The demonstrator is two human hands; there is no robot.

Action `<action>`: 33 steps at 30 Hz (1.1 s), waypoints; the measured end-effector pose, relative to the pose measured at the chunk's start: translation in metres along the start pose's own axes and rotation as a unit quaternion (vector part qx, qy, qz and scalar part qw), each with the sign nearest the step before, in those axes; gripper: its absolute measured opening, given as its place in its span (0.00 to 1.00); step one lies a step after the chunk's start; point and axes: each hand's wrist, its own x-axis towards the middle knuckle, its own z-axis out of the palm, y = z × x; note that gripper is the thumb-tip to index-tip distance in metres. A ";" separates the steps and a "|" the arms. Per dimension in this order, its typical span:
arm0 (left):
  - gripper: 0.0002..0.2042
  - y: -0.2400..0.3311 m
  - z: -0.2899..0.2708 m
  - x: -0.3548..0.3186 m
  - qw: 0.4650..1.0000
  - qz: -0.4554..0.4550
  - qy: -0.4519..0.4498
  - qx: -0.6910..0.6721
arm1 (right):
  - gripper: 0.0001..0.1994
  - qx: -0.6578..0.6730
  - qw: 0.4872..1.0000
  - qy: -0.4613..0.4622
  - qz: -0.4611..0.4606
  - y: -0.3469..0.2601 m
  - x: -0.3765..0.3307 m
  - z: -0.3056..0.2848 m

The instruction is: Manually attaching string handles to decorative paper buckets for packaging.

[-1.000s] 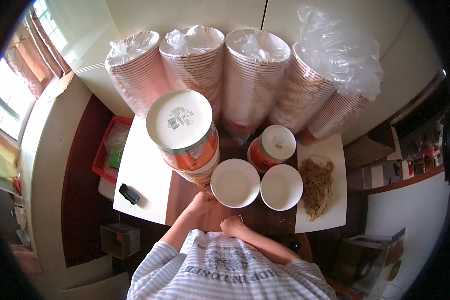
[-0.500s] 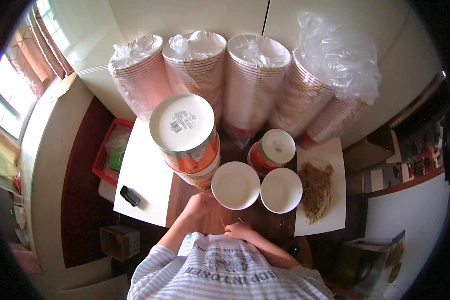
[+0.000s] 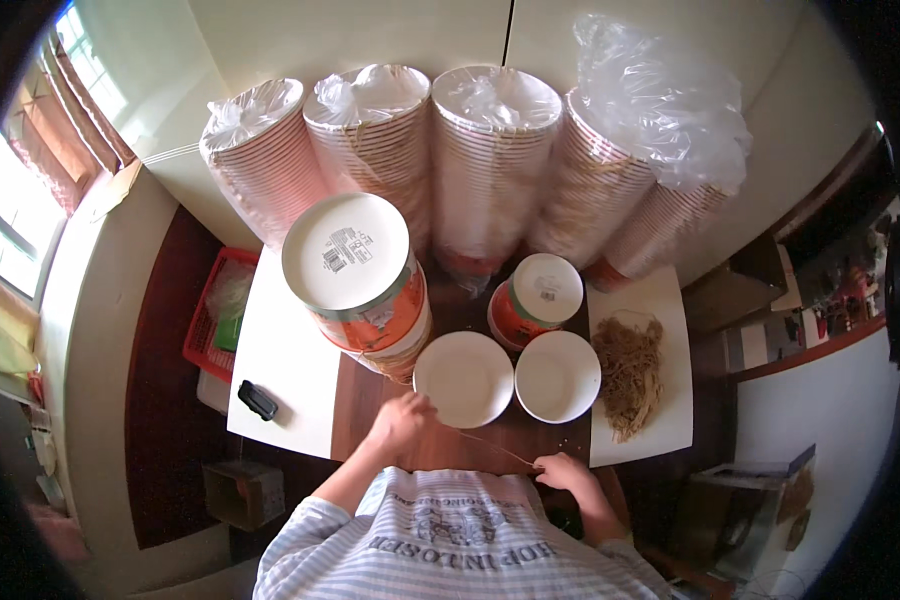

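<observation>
A thin tan strand (image 3: 495,444) runs taut between my two hands, low over the table's near edge. My left hand (image 3: 402,421) is closed on its left end, just in front of an open white paper bowl (image 3: 463,380). My right hand (image 3: 566,473) pinches the other end, lower and further right. Beside the left bowl stands a second white bowl (image 3: 558,377). Behind my left hand rises a stack of upturned orange paper tubs (image 3: 382,325) with tan strands around its lower part. A smaller upturned orange tub (image 3: 518,315) stands behind the bowls.
Tall stacks of paper tubs in clear plastic (image 3: 495,180) line the back wall. A bundle of tan fibres (image 3: 630,375) lies on the table's right side. A black object (image 3: 257,400) sits at the left, near a red basket (image 3: 202,335). Cardboard boxes (image 3: 242,492) stand below.
My right hand has moved right, away from my left, and the strand now stretches between them. My left hand has shifted slightly. The whole view has moved a little.
</observation>
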 end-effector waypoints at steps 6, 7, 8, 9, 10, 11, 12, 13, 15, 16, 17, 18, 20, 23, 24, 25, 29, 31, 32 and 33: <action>0.09 0.076 0.016 -0.001 0.989 0.053 -0.102 -0.096 | 0.17 0.448 0.872 -0.048 -0.192 -0.061 -0.028 -0.073; 0.09 0.087 0.007 0.005 0.982 0.041 -0.120 -0.142 | 0.16 0.525 0.826 -0.035 -0.201 -0.078 -0.032 -0.087; 0.09 0.088 0.002 0.010 0.981 0.046 -0.121 -0.143 | 0.15 0.623 0.750 -0.025 -0.219 -0.083 -0.026 -0.087; 0.09 0.088 -0.002 0.016 0.971 -0.010 -0.102 -0.217 | 0.14 0.711 0.663 -0.016 -0.235 -0.090 -0.019 -0.086; 0.10 0.087 -0.003 0.019 0.952 -0.070 -0.082 -0.288 | 0.14 0.766 0.597 -0.009 -0.237 -0.103 -0.013 -0.090; 0.10 0.081 0.000 0.019 0.921 -0.111 -0.051 -0.370 | 0.12 0.808 0.543 -0.021 -0.230 -0.109 -0.007 -0.091; 0.09 0.075 0.000 0.019 0.894 -0.146 -0.034 -0.422 | 0.11 0.845 0.485 -0.032 -0.221 -0.113 0.000 -0.091; 0.09 0.069 -0.002 0.019 0.863 -0.183 -0.017 -0.470 | 0.12 0.865 0.444 -0.040 -0.231 -0.119 0.007 -0.090; 0.09 0.064 -0.007 0.020 0.835 -0.218 -0.010 -0.506 | 0.12 0.877 0.421 -0.035 -0.228 -0.125 0.014 -0.089; 0.09 0.063 -0.008 0.020 0.816 -0.231 -0.011 -0.530 | 0.12 0.890 0.396 -0.029 -0.224 -0.129 0.017 -0.088; 0.10 0.062 -0.009 0.019 0.796 -0.243 -0.013 -0.554 | 0.13 0.899 0.373 -0.030 -0.226 -0.131 0.021 -0.087; 0.10 0.063 -0.010 0.018 0.795 -0.244 -0.012 -0.555 | 0.13 0.899 0.374 -0.032 -0.225 -0.132 0.024 -0.086; 0.11 0.067 -0.011 0.017 0.813 -0.240 -0.025 -0.530 | 0.13 0.913 0.338 -0.044 -0.225 -0.133 0.030 -0.083; 0.11 0.070 -0.003 0.016 0.818 -0.212 -0.019 -0.534 | 0.13 0.921 0.307 -0.061 -0.232 -0.136 0.032 -0.084; 0.10 0.072 -0.001 0.016 0.812 -0.222 -0.030 -0.539 | 0.13 0.921 0.307 -0.061 -0.232 -0.137 0.033 -0.085; 0.10 0.072 0.002 0.017 0.812 -0.222 -0.030 -0.539 | 0.13 0.922 0.311 -0.050 -0.225 -0.139 0.033 -0.085; 0.08 0.073 0.011 0.015 0.783 -0.221 -0.006 -0.581 | 0.14 0.903 0.356 -0.002 -0.242 -0.140 0.030 -0.091; 0.08 0.070 0.010 0.015 0.750 -0.234 0.016 -0.618 | 0.14 0.885 0.398 0.033 -0.240 -0.133 0.031 -0.095; 0.08 0.065 0.007 0.014 0.739 -0.238 0.023 -0.629 | 0.14 0.864 0.440 0.067 -0.237 -0.127 0.031 -0.096; 0.08 0.061 0.004 0.012 0.732 -0.263 0.018 -0.628 | 0.14 0.853 0.456 0.086 -0.241 -0.121 0.031 -0.098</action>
